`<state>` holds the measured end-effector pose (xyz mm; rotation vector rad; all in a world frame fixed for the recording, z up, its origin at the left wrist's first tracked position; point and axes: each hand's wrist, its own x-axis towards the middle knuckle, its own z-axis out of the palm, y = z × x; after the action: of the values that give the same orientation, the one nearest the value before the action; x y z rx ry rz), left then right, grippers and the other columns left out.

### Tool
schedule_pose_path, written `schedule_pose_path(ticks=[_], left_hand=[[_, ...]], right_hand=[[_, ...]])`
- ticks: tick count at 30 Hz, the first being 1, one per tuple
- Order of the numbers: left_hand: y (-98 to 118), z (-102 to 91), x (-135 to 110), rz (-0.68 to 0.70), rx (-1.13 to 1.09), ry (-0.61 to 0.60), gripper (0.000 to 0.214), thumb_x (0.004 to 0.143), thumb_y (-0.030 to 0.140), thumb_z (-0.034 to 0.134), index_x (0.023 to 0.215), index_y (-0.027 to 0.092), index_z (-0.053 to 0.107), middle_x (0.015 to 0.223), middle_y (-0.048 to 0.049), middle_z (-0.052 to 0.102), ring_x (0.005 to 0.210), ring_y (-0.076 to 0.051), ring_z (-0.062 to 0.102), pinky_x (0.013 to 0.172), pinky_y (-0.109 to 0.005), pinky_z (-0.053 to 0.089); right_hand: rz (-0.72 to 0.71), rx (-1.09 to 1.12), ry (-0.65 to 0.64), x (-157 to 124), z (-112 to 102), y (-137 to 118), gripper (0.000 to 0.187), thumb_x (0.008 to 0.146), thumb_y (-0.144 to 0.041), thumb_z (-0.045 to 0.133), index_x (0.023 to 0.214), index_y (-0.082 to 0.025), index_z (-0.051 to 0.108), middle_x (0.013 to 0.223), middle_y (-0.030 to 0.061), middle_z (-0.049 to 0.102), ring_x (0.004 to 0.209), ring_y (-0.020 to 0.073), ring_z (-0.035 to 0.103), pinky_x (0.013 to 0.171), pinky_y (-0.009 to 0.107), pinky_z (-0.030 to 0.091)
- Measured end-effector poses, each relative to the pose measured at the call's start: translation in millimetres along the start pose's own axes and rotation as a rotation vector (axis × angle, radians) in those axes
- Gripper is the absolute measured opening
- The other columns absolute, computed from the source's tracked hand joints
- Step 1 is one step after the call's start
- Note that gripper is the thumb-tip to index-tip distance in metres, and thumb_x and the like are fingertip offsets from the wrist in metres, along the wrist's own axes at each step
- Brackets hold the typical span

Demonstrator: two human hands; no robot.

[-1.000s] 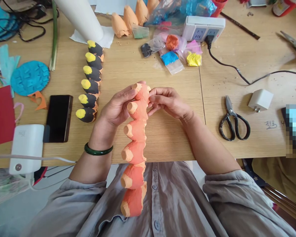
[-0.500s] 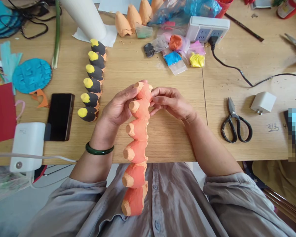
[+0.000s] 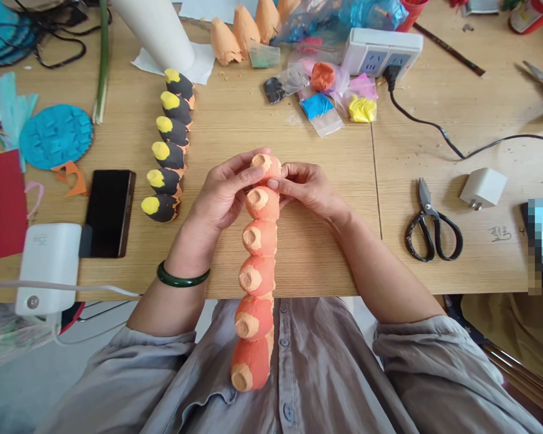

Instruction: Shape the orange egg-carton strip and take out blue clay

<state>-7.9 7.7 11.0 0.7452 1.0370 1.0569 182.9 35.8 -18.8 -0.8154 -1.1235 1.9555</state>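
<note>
Head view: orange egg-carton strip point(image 3: 257, 271) between yellow-tipped strip point(image 3: 169, 144) and scissors point(image 3: 429, 223).

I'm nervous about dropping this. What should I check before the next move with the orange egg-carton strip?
1. Orange egg-carton strip held by both hands: ok, left hand and right hand at its far end.
2. Near end supported: not ok, it overhangs the edge of the wooden table.
3. Black-and-yellow strip apart from the hands: ok.
4. Scissors apart from the hands: ok.
5. Orange paint dry: cannot tell.
</note>
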Motion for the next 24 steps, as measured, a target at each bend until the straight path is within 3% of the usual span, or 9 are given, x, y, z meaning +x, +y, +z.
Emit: schedule_pose_path(ticks=[7,13,24], left_hand=[[-4,-4.5,2,0.022,0.025,-0.014,0.036,0.079,0.036,0.109,0.109,0.032,0.089,0.114,0.0008,0.088,0.138,-0.036,0.075,0.103,-0.041,0.066],[-9,-7.1,6,-0.026,-0.023,-0.048,0.031,0.084,0.034,0.103,0.111,0.032,0.088,0.111,0.0020,0.087,0.123,-0.032,0.079,0.093,-0.040,0.066],[-17,-17.8,17,-0.017,-0.011,-0.096,0.026,0.091,0.044,0.095,0.112,0.032,0.088,0.106,-0.0003,0.086,0.122,-0.033,0.075,0.096,-0.042,0.059]], right_hand=[[-0.090,-0.118,-0.011,1,-5,3,0.068,0.064,-0.070,0.109,0.072,-0.018,0.066,0.069,-0.0038,0.069,0.064,0.0083,0.066,0.058,0.018,0.064],[-0.119,-0.164,-0.069,-1,-11,-1,0.069,0.065,-0.073,0.108,0.073,-0.018,0.067,0.074,-0.0023,0.069,0.068,0.0097,0.069,0.060,0.019,0.067],[-0.178,-0.141,-0.140,-2,-14,0,0.063,0.078,-0.070,0.103,0.083,-0.016,0.069,0.080,-0.0018,0.071,0.072,0.0105,0.072,0.066,0.021,0.071]])
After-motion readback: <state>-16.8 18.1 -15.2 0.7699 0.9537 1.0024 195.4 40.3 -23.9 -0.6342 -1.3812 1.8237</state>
